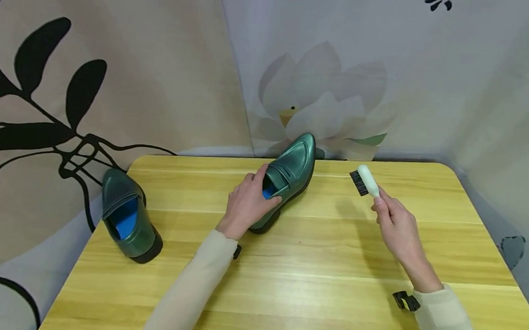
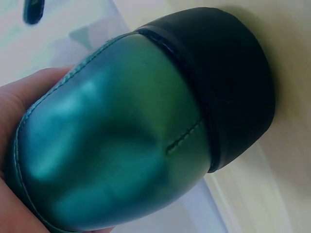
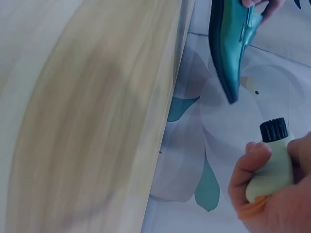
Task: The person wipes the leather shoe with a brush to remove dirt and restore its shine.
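Brushing step: this looks like the set-up for a scrub, folks, one green loafer [image 1: 294, 168] steadied, one small brush [image 1: 370, 180] at the ready, and those black bristles [image 1: 359, 184] stand well apart from the shoe!
Bristles to upper: the next move calls, I'd judge, for the right hand [image 1: 398, 227] to carry the brush left across the gap and lay the bristles flat on the loafer, while the left hand [image 1: 249, 203] keeps the shoe from twisting.
Left hand on the shoe: a firm grip at the foot opening, fingers curled over the rim.
Right hand on the brush: pinching the near end of the pale handle, bristles facing left, the whole thing held up above the table's far right.
Held loafer: over the far middle of the wooden table [image 1: 312, 284], toe to the far right, heel to the near left; whether its sole touches the wood, I can't tell.
Second loafer [image 1: 144, 229]: over at the table's left edge, toe far, heel near, no hand on it.
Loafers: two, one held, one apart.
Blue insoles [image 1: 126, 222]: two on show, one per shoe.
Brushes: just one.
Hands: two, both busy.
Tables: one.
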Demonstrator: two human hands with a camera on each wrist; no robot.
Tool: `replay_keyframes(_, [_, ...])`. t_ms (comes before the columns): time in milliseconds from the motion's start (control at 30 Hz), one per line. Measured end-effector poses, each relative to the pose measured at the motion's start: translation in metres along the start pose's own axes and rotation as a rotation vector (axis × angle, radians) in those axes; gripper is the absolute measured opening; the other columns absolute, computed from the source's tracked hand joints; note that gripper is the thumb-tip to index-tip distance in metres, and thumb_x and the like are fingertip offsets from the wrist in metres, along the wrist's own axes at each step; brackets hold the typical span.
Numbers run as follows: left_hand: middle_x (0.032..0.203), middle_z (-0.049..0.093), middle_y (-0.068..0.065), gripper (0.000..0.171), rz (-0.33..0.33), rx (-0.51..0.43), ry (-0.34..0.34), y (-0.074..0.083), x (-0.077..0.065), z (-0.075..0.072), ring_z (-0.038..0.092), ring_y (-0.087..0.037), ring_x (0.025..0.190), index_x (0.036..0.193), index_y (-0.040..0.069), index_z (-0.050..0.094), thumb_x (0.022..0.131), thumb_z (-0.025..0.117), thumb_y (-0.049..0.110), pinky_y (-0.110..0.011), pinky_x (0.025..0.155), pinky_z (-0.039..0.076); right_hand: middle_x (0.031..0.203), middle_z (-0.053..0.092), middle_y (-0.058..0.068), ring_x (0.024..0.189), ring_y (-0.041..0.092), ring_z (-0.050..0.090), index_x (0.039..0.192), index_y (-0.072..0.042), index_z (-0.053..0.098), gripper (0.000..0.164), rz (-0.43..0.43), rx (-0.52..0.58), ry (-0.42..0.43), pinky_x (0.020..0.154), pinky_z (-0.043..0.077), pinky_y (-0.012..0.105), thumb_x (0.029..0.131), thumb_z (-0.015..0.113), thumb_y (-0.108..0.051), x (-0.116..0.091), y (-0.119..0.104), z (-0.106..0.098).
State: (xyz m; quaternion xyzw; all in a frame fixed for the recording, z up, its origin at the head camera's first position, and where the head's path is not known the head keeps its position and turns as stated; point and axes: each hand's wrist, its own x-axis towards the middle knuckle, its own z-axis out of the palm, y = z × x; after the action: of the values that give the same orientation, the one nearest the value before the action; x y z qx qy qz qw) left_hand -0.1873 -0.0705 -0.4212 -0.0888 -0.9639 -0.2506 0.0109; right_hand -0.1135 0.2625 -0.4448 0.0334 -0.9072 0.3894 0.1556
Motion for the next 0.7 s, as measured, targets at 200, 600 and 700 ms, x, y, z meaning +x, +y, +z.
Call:
replay_keyframes(200, [0.131, 0.060, -0.023, 0.090, -0.082, -0.030, 0.049, -0.035, -0.022, -0.023, 0.065, -0.040, 0.100, 0.161, 0.016, 0.037, 0.088, 0.079, 0.047, -0.056, 0.074, 0.055, 0.098, 0.068, 0.017, 0.067, 0.012, 0.052, 0.151, 0.000, 0.050, 0.047, -0.012, 0.006, -0.003, 0.052, 0.042, 0.028, 0.113, 0.044, -0.027, 0.001, -0.001, 0.003])
replay_keyframes(600, [0.136, 0.055, -0.032, 0.087, -0.280, 0.044, 0.058, -0.108, -0.038, -0.064, 0.060, -0.051, 0.109, 0.161, 0.007, 0.033, 0.093, 0.074, 0.044, -0.066, 0.080, 0.051, 0.101, 0.068, 0.020, 0.065, 0.012, 0.050, 0.153, 0.000, 0.048, 0.049, 0.021, 0.013, -0.003, 0.047, 0.039, 0.027, 0.113, 0.043, -0.029, 0.003, -0.003, 0.006])
replay_keyframes(700, [0.137, 0.054, -0.033, 0.086, -0.302, 0.051, 0.034, -0.115, -0.036, -0.068, 0.059, -0.052, 0.111, 0.160, 0.005, 0.033, 0.094, 0.072, 0.044, -0.066, 0.081, 0.051, 0.101, 0.068, 0.020, 0.065, 0.011, 0.050, 0.153, -0.001, 0.048, 0.049, 0.017, 0.013, -0.003, 0.047, 0.039, 0.026, 0.113, 0.043, -0.028, 0.003, -0.003, 0.007])
